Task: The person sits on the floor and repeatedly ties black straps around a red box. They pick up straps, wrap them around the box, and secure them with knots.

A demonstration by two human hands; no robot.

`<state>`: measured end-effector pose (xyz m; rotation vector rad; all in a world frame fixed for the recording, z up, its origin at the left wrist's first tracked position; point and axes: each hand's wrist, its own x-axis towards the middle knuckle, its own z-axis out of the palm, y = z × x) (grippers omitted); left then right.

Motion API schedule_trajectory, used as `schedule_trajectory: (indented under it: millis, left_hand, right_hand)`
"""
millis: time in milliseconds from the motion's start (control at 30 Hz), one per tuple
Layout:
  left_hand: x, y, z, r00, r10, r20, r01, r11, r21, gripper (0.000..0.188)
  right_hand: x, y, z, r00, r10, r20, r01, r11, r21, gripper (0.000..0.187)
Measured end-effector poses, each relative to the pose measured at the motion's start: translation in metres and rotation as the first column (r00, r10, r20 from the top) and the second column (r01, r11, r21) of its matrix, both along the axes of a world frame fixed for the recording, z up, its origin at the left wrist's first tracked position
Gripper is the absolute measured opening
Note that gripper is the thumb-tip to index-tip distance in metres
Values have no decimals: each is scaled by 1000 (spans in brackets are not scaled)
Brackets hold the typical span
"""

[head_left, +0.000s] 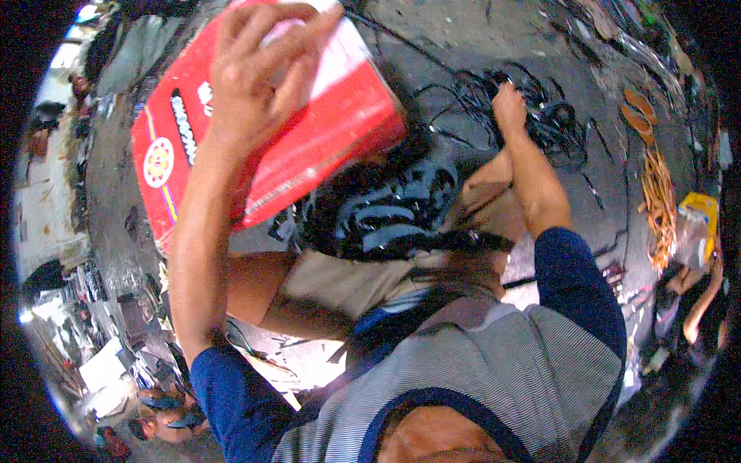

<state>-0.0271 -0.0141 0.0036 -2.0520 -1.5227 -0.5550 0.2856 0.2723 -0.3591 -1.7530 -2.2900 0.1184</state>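
Observation:
My left hand is over a red box, its fingers stretched and spread across the white patch near the upper edge. The box has a round yellow emblem and stands tilted in front of me on the left. Whether the fingertips press on it is hard to tell. Reaching forward on the right, my right hand is closed at a tangle of black cable on the ground. Glossy black coiled material lies close to my lap, between the box and my right arm.
To the right lies a bundle of orange cord beside a brown sandal-like piece. A yellow packet is near another person's arm at the right rim. White papers and scraps litter the lower left.

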Motion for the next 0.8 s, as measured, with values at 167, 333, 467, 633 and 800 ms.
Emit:
schedule_trajectory:
  millis: [167, 333, 467, 633, 800]
  left_hand:
    - [5, 5, -1, 961, 28, 277, -6, 997, -80, 35]
    - [19, 5, -4, 605, -49, 795, 232, 966, -117, 35]
    - [26, 4, 2, 765, -11, 644, 135, 980, -144, 34]
    - [59, -20, 14, 934, 0, 356, 20, 998, -52, 33]
    - [114, -92, 2, 874, 3, 486, 29, 998, -59, 43]
  right_hand:
    - [110, 37, 80, 931, -336, 142, 354, 926, -130, 36]
    - [93, -13, 113, 996, 76, 49, -85, 972, 219, 31]
    - [11, -114, 99, 902, 403, -154, -415, 713, -565, 37]
    - [4, -151, 15, 850, 524, 51, -390, 692, -608, 39]
    - [2, -168, 134, 571, 522, -634, -810, 484, -332, 28]
